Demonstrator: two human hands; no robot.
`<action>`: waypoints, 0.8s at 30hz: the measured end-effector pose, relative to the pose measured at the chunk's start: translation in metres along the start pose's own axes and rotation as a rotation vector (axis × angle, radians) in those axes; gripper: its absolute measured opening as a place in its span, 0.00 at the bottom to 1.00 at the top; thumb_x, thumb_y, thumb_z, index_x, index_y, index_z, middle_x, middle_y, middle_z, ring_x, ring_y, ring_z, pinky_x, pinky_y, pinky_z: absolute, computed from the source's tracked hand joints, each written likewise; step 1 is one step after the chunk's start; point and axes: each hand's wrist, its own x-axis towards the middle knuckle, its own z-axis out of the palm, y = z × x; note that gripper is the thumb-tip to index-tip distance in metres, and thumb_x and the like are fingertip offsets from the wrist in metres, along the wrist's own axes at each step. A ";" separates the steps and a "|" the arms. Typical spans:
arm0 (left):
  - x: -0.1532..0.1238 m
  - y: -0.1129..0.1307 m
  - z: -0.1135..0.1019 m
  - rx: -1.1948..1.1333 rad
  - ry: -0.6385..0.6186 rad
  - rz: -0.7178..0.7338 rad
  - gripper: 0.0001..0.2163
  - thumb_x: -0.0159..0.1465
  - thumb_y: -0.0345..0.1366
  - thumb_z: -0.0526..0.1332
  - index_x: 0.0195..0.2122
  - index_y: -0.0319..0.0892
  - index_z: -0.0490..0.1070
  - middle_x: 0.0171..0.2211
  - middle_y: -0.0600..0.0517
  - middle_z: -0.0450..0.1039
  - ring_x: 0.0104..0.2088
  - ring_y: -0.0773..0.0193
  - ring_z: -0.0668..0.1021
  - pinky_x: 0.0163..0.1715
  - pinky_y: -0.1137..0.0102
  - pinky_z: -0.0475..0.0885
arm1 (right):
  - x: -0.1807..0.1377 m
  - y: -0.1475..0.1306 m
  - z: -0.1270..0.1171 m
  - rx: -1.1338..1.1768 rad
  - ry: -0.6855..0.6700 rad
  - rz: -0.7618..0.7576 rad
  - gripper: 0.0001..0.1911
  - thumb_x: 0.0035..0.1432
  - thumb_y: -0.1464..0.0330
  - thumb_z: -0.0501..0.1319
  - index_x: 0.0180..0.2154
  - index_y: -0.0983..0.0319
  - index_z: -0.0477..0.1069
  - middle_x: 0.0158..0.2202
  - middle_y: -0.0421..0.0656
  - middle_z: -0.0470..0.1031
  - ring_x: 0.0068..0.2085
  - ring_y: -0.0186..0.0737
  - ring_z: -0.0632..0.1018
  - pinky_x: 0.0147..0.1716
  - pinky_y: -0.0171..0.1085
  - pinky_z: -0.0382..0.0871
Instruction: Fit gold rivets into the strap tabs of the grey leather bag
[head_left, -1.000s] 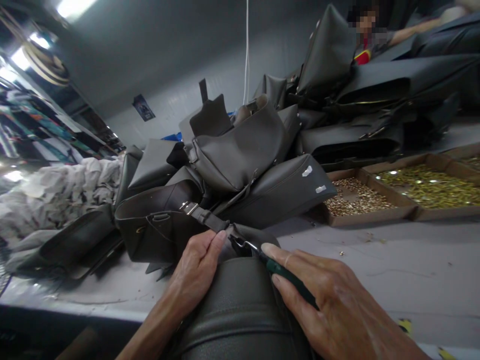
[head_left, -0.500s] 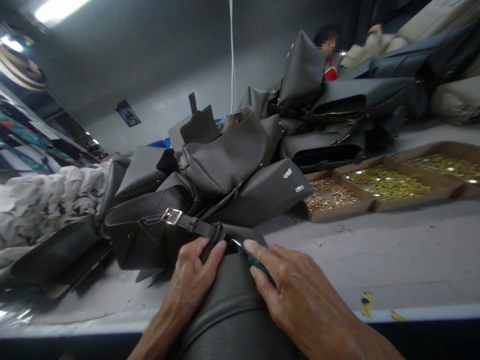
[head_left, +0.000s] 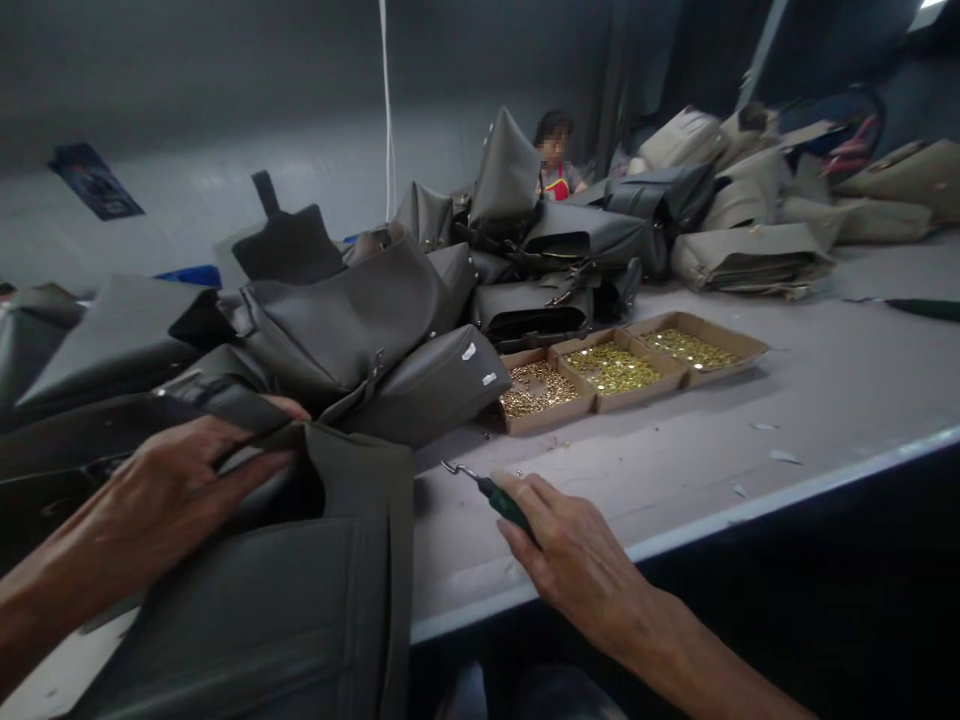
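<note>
Grey and wide, the surface [head_left: 750, 420] is crowded on its far side with a heap of dark bags [head_left: 360, 320] and, further off, pale bags [head_left: 742, 250]. Three cardboard trays [head_left: 626, 365] of brass-coloured fittings are set just beyond the right hand [head_left: 570, 550], well apart from it. A green-handled hook tool [head_left: 491, 492] is pinched in that hand's closed grip, its metal tip held over the surface (whether it touches cannot be told). To the left of this grip, a dark bag [head_left: 285, 600] is draped over the surface edge. Its upper flap is clasped by the left hand [head_left: 161, 490], fingers curled around the fold. A seated person [head_left: 555, 165] is seen behind the heap.
</note>
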 end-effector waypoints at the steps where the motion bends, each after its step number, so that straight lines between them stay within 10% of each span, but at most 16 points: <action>1: 0.007 0.010 -0.001 -0.021 -0.017 0.087 0.18 0.57 0.54 0.56 0.42 0.50 0.73 0.42 0.52 0.77 0.42 0.53 0.78 0.44 0.62 0.74 | 0.002 0.004 0.008 -0.096 -0.064 0.009 0.21 0.62 0.73 0.57 0.57 0.65 0.62 0.44 0.50 0.72 0.37 0.48 0.77 0.35 0.46 0.76; 8: 0.012 0.047 0.017 -0.003 -0.152 0.586 0.12 0.66 0.34 0.51 0.48 0.47 0.69 0.46 0.51 0.74 0.44 0.62 0.77 0.43 0.72 0.72 | 0.011 0.003 0.037 -0.267 0.014 -0.006 0.24 0.58 0.73 0.62 0.55 0.67 0.61 0.47 0.53 0.69 0.46 0.51 0.73 0.38 0.47 0.77; 18: -0.013 0.024 0.005 0.328 0.159 0.868 0.14 0.65 0.28 0.50 0.50 0.42 0.69 0.44 0.46 0.73 0.46 0.61 0.75 0.47 0.74 0.71 | 0.055 -0.008 0.054 -0.163 0.129 0.132 0.11 0.56 0.83 0.53 0.36 0.64 0.65 0.40 0.50 0.71 0.41 0.47 0.73 0.36 0.44 0.75; 24: -0.024 0.021 0.019 0.458 0.255 0.908 0.12 0.64 0.22 0.52 0.47 0.36 0.67 0.43 0.45 0.67 0.49 0.56 0.70 0.52 0.64 0.68 | 0.041 -0.029 0.014 0.335 0.435 -0.191 0.14 0.63 0.74 0.51 0.50 0.67 0.64 0.50 0.51 0.69 0.54 0.44 0.69 0.55 0.47 0.66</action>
